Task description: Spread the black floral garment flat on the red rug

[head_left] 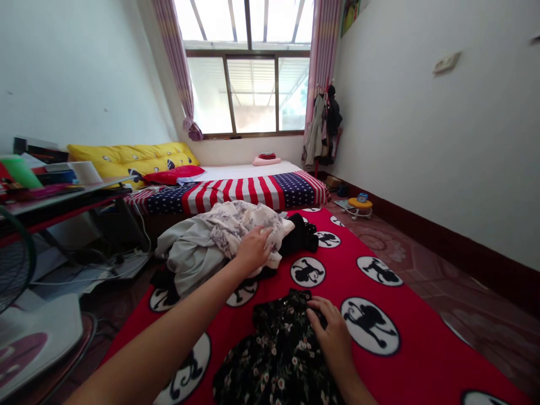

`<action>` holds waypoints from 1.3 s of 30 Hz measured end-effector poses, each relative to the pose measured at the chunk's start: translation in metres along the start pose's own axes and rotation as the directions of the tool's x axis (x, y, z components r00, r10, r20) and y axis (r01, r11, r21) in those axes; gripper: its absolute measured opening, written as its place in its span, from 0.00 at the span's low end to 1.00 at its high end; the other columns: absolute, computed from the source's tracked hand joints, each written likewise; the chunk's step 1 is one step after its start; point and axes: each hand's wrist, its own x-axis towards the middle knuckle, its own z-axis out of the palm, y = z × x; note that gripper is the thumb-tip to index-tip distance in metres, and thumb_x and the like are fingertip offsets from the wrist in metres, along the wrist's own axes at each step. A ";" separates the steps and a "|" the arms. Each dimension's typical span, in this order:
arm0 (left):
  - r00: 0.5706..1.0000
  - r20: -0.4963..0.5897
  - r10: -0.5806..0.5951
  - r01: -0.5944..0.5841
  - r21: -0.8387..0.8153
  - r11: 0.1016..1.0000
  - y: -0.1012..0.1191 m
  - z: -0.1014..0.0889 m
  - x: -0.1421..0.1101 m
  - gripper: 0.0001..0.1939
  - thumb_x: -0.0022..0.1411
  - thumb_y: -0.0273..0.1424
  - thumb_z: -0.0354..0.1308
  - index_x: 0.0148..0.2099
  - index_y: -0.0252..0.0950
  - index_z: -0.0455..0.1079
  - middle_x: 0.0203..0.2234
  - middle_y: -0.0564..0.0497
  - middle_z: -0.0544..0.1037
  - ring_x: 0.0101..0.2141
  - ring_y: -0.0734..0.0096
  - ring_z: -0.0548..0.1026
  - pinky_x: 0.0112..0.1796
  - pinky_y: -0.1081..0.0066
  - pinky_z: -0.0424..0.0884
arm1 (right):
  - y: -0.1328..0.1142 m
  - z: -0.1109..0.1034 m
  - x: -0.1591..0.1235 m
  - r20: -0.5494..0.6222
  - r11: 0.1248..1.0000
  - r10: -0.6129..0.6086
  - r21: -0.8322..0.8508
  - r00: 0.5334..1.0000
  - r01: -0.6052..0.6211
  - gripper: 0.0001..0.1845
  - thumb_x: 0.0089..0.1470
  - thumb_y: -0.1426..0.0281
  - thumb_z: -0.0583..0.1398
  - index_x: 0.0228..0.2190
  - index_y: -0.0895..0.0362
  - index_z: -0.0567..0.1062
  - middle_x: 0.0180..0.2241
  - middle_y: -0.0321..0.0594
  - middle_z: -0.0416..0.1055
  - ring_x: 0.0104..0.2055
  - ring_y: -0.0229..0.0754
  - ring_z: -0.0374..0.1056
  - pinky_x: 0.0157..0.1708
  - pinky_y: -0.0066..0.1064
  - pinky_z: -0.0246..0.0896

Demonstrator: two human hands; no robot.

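My left hand [254,248] reaches forward and closes on a white patterned garment [248,222] on top of a pile of clothes [194,250]. The pile lies at the far end of a red blanket with black-and-white monkey circles [379,343]. My right hand [331,331] rests on a black floral garment [278,354] lying close to me on the blanket, its fingers curled onto the top edge of the cloth. A small black garment [300,236] lies just right of the pile.
Beyond the blanket is a low bed with a stars-and-stripes cover [253,191] and yellow pillows [126,157]. A cluttered desk [63,194] and a fan [17,264] stand at left. Right is tiled floor [442,281] with a small yellow stool [360,205] and hanging coats [323,132].
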 end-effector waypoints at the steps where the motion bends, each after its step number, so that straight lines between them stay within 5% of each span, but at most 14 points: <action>1: 1.000 -0.007 -0.017 0.017 0.025 1.000 -0.003 0.006 0.021 0.27 0.61 0.33 0.55 0.62 0.35 0.62 0.58 0.39 0.65 0.56 0.55 0.65 0.57 0.60 0.59 | 0.001 0.000 0.000 -0.004 1.000 -0.002 -0.006 1.000 0.002 0.12 0.57 0.62 0.56 0.36 0.52 0.77 0.42 0.44 0.75 0.46 0.50 0.70 0.48 0.43 0.65; 6: 0.996 0.007 -0.088 0.087 0.079 0.993 -0.009 0.053 0.080 0.32 0.61 0.45 0.53 0.65 0.41 0.58 0.63 0.37 0.58 0.62 0.38 0.52 0.57 0.39 0.46 | 0.014 0.003 0.000 0.013 0.998 -0.036 -0.054 0.999 0.037 0.11 0.57 0.61 0.57 0.35 0.50 0.78 0.42 0.43 0.76 0.46 0.50 0.71 0.45 0.42 0.68; 9: 0.994 0.080 -0.080 0.072 0.089 0.993 -0.010 0.087 0.079 0.32 0.57 0.50 0.54 0.62 0.48 0.62 0.64 0.40 0.57 0.62 0.30 0.50 0.54 0.32 0.45 | 0.021 0.005 -0.001 0.035 0.995 -0.050 -0.084 0.998 0.053 0.11 0.57 0.61 0.57 0.36 0.49 0.78 0.43 0.42 0.76 0.46 0.50 0.71 0.44 0.40 0.69; 13: 0.989 0.141 -0.038 0.022 0.115 0.993 -0.013 0.115 0.067 0.29 0.57 0.47 0.56 0.61 0.49 0.65 0.64 0.43 0.57 0.63 0.32 0.45 0.55 0.33 0.39 | 0.021 0.005 -0.002 0.046 0.994 -0.032 -0.104 0.998 0.037 0.11 0.57 0.61 0.57 0.36 0.49 0.78 0.44 0.41 0.75 0.46 0.49 0.71 0.44 0.39 0.69; 20: 0.975 0.219 -0.036 0.006 0.135 0.991 0.001 0.105 0.097 0.37 0.49 0.50 0.61 0.59 0.39 0.68 0.63 0.35 0.59 0.62 0.22 0.44 0.54 0.29 0.34 | 0.020 0.005 0.000 0.038 0.994 -0.033 -0.101 0.999 0.036 0.10 0.57 0.61 0.57 0.35 0.48 0.78 0.43 0.41 0.75 0.45 0.49 0.72 0.42 0.38 0.69; 23: 0.984 0.177 0.036 -0.056 0.112 0.992 0.022 0.108 0.107 0.41 0.57 0.50 0.55 0.67 0.36 0.54 0.67 0.37 0.49 0.65 0.34 0.37 0.58 0.37 0.29 | 0.019 0.008 -0.001 0.010 0.997 -0.030 -0.076 0.999 0.031 0.10 0.57 0.61 0.57 0.34 0.49 0.78 0.42 0.42 0.75 0.45 0.50 0.71 0.43 0.38 0.68; 26: 0.957 0.237 0.171 -0.189 0.056 0.980 0.034 0.124 0.104 0.38 0.60 0.47 0.54 0.68 0.42 0.50 0.68 0.45 0.48 0.66 0.48 0.42 0.62 0.47 0.38 | 0.018 0.010 -0.002 -0.023 0.999 -0.007 -0.044 1.000 0.006 0.12 0.58 0.60 0.55 0.34 0.50 0.77 0.43 0.42 0.75 0.46 0.50 0.70 0.45 0.38 0.67; 32: 0.923 0.323 0.211 -0.232 0.029 0.972 0.038 0.145 0.099 0.36 0.58 0.47 0.57 0.64 0.34 0.59 0.66 0.37 0.53 0.64 0.42 0.50 0.59 0.45 0.49 | 0.026 0.006 0.000 0.054 0.996 -0.042 -0.073 0.998 0.046 0.12 0.57 0.60 0.57 0.35 0.50 0.78 0.43 0.42 0.75 0.45 0.49 0.71 0.44 0.35 0.68; 36: 0.926 0.260 0.273 -0.293 0.039 0.955 0.048 0.124 0.084 0.31 0.58 0.45 0.58 0.60 0.37 0.65 0.64 0.40 0.58 0.64 0.47 0.51 0.61 0.48 0.48 | 0.027 0.005 0.002 0.049 0.995 -0.052 -0.077 0.997 0.056 0.11 0.56 0.60 0.57 0.35 0.49 0.78 0.42 0.40 0.76 0.45 0.47 0.72 0.43 0.34 0.68; 39: 0.943 0.161 0.290 -0.303 0.062 0.951 0.037 0.088 0.060 0.26 0.63 0.43 0.52 0.60 0.40 0.65 0.64 0.42 0.59 0.65 0.53 0.50 0.62 0.49 0.41 | 0.019 0.005 0.002 0.035 0.998 -0.010 -0.055 0.999 0.012 0.12 0.56 0.60 0.56 0.34 0.50 0.78 0.41 0.41 0.76 0.45 0.49 0.71 0.44 0.37 0.67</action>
